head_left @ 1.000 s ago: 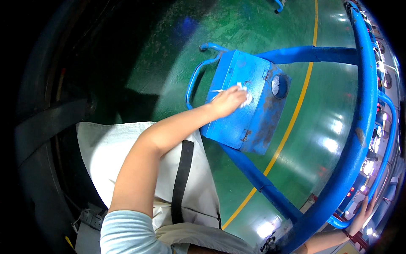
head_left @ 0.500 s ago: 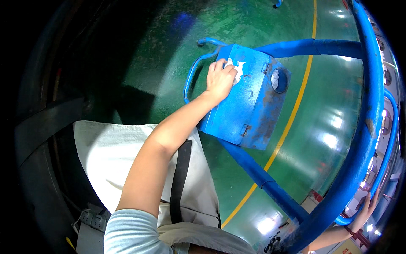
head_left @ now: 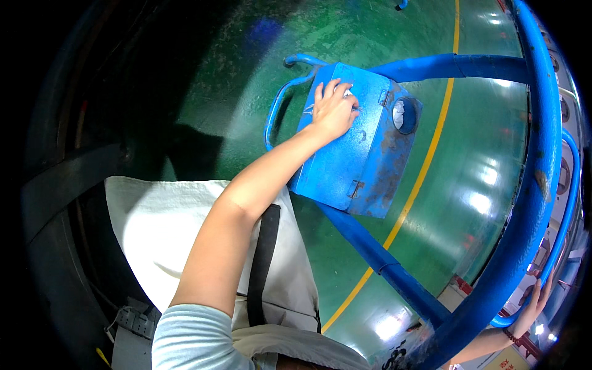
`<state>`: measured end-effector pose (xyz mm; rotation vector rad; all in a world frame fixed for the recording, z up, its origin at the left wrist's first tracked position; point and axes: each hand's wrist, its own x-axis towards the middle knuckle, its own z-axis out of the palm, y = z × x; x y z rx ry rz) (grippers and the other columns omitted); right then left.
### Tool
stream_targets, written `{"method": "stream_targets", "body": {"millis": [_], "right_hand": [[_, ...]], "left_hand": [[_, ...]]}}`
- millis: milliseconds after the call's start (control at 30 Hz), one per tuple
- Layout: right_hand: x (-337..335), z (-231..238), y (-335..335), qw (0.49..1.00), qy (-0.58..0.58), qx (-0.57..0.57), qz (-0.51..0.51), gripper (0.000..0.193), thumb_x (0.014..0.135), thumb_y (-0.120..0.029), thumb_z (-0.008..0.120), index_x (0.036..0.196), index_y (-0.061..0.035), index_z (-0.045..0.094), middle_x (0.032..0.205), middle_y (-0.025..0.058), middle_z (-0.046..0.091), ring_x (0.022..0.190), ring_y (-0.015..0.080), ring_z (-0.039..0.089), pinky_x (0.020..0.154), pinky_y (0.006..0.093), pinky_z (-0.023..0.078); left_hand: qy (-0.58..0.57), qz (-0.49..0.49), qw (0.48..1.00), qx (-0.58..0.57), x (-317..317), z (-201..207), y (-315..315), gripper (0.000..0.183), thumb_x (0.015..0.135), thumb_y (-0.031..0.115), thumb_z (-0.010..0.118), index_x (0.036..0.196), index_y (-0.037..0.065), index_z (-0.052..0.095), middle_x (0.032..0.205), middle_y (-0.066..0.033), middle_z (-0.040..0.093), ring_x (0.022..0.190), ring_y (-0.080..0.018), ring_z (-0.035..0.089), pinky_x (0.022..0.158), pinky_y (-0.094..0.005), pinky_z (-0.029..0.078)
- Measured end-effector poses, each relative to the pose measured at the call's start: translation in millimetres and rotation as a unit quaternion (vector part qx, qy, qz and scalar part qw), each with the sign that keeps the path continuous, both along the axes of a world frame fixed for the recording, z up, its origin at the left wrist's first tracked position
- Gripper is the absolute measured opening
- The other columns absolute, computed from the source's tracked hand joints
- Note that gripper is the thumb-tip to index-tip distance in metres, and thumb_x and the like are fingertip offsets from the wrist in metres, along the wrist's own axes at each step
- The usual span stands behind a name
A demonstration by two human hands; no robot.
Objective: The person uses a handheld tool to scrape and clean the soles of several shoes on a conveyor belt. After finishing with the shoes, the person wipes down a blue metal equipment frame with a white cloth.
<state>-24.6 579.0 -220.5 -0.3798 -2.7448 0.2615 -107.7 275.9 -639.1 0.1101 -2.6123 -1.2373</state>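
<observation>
My left hand (head_left: pixel 335 112) lies over the lid of a blue metal box (head_left: pixel 345 154). Its fingers are somewhat spread and press on a crumpled white tissue (head_left: pixel 348 93), most of it hidden beneath the palm and fingers. At the far right edge, my right hand (head_left: pixel 538 302) is on a thin bent blue tube (head_left: pixel 568 246), its fingers lying along and partly round it. A bracelet circles that wrist, and a thick blue frame tube (head_left: pixel 535 166) crosses in front of part of the forearm.
The box has rusty hinges and a round opening (head_left: pixel 407 115) with white material inside. Blue legs (head_left: pixel 364 237) run from it to the frame. A yellow line (head_left: pixel 425 172) crosses the green floor (head_left: pixel 475 142). Pale fabric (head_left: pixel 166 216) covers my lap; a socket strip (head_left: pixel 135 317) sits lower left.
My left hand has slid slightly to the right across the lid and its fingers have spread, covering more of the tissue. My right hand stays at the tube.
</observation>
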Motion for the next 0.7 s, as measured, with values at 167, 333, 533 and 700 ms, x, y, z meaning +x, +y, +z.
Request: {"method": "stream_targets", "body": {"millis": [167,333,533,700], "right_hand": [[-1.5,-4.4,-3.1,0.999,0.008,0.009,0.043,0.040,0.080,-0.023,0.045,0.117,-0.0104,0.037,0.085,0.0031,0.052,0.051,0.0014,0.036,0.039,0.0127,0.026],[-1.4,-3.9,-1.5,0.999,0.014,0.001,0.037,0.040,0.079,-0.023,0.045,0.116,-0.0102,0.037,0.086,0.0029,0.052,0.051,0.0016,0.036,0.040,0.0129,0.027],[-0.1,-1.9,0.3,1.000,0.008,-0.012,0.017,0.040,0.077,-0.022,0.048,0.114,-0.0101,0.040,0.089,0.0042,0.053,0.053,0.0022,0.035,0.044,0.0136,0.029],[-1.4,-2.7,-4.6,1.000,0.004,-0.022,0.021,0.040,0.077,-0.021,0.048,0.115,-0.0099,0.040,0.088,0.0037,0.053,0.053,0.0022,0.035,0.044,0.0132,0.029]], "left_hand": [[-0.025,-0.007,0.997,-0.076,-11.3,-3.2,0.2,0.008,0.062,0.015,0.056,0.067,0.010,0.059,0.104,-0.0068,0.046,0.104,-0.0255,0.033,0.087,-0.0446,0.023],[0.020,-0.036,0.987,-0.154,-16.5,0.1,-0.5,0.013,0.063,0.014,0.052,0.068,0.004,0.058,0.099,-0.0075,0.048,0.103,-0.0245,0.035,0.089,-0.0430,0.022],[0.123,-0.038,0.952,-0.277,-10.1,5.5,7.6,0.016,0.065,0.012,0.045,0.069,0.000,0.056,0.094,-0.0075,0.050,0.100,-0.0210,0.037,0.090,-0.0434,0.021],[0.134,-0.014,0.944,-0.301,-7.7,4.2,10.1,0.017,0.065,0.013,0.045,0.070,0.001,0.056,0.093,-0.0076,0.051,0.099,-0.0198,0.038,0.090,-0.0456,0.019]]}}
